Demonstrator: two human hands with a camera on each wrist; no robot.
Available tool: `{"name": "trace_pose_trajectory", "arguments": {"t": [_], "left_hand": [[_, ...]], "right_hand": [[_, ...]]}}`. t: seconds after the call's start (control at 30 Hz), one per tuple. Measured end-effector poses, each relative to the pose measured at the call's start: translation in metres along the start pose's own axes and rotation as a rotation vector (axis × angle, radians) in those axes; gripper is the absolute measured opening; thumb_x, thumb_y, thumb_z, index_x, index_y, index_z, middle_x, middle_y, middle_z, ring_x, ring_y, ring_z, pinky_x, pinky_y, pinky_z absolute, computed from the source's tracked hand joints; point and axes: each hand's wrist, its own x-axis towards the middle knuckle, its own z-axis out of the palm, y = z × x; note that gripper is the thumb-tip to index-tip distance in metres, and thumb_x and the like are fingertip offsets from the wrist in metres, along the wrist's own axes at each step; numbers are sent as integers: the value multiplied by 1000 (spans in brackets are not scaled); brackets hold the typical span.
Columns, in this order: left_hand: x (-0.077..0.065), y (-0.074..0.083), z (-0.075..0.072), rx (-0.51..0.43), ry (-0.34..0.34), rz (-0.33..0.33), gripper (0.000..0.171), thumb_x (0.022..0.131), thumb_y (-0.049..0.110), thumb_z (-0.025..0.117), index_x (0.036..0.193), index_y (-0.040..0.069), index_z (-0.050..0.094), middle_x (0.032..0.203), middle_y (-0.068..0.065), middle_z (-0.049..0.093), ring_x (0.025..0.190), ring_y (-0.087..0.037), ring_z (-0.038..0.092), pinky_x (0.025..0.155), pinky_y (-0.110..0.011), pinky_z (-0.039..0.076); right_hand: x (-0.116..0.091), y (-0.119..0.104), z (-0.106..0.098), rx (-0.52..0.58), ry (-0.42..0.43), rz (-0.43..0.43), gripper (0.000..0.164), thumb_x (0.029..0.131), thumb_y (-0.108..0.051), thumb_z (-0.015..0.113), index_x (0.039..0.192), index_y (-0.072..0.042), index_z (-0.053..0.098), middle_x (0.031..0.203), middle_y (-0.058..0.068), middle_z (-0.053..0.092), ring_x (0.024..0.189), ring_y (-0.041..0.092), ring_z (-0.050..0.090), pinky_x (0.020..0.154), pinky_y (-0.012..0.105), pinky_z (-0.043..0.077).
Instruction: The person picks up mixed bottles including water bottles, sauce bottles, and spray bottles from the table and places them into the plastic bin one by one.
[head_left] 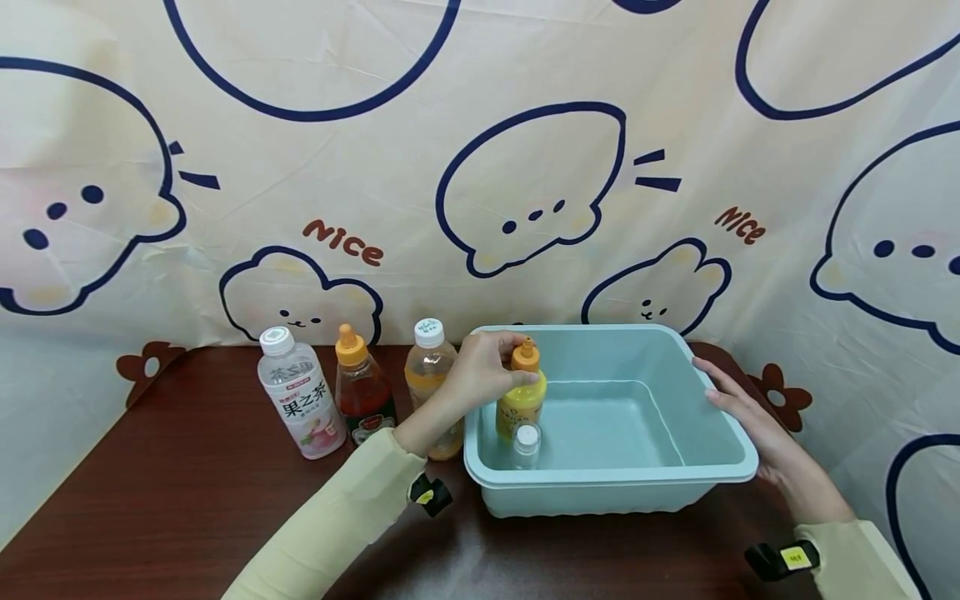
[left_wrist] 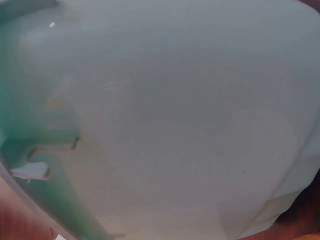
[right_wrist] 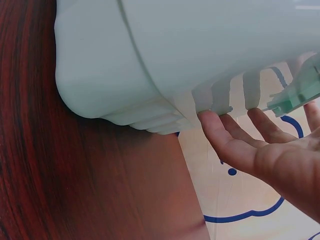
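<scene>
My left hand (head_left: pixel 487 367) reaches over the left rim of a light blue plastic basin (head_left: pixel 600 479) and holds a yellow squeeze bottle (head_left: pixel 520 408) by its orange cap. The bottle stands upright inside, at the basin's left end. In front of it is a small clear bottle with a white cap (head_left: pixel 527 439). My right hand (head_left: pixel 750 417) grips the basin's right rim; in the right wrist view its fingertips touch the outer wall (right_wrist: pixel 175 55). Pale basin wall (left_wrist: pixel 175 115) fills most of the left wrist view, where the left hand is hidden.
Left of the basin stand a clear bottle with a pink label (head_left: pixel 300 396), a red sauce bottle with an orange cap (head_left: pixel 363 387) and a white-capped bottle (head_left: pixel 427 375), partly behind the left forearm. The dark wood table (head_left: pixel 187 483) meets a printed cloth (head_left: pixel 525 83).
</scene>
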Motion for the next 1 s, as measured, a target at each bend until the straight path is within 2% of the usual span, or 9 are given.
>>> {"name": "trace_pose_trajectory", "arguments": {"t": [0.43,1.0], "left_hand": [[0,-4,4,17,6,26,41,73,8,76,111,0,62,103,-9,66,92,-19,64,79,-27,52],[1,-5,7,69,-15,-18,41,73,8,76,111,3,62,104,-8,66,94,-18,62,80,-28,52]], "right_hand": [[1,1,-1,-3,-6,-11,52,99,-26,35,143,-41,13,127,-8,32,98,14,58,74,53,49],[0,1,0,17,-15,-17,51,99,-25,35,143,-41,14,125,-12,37,97,15,60,73,54,49]]}}
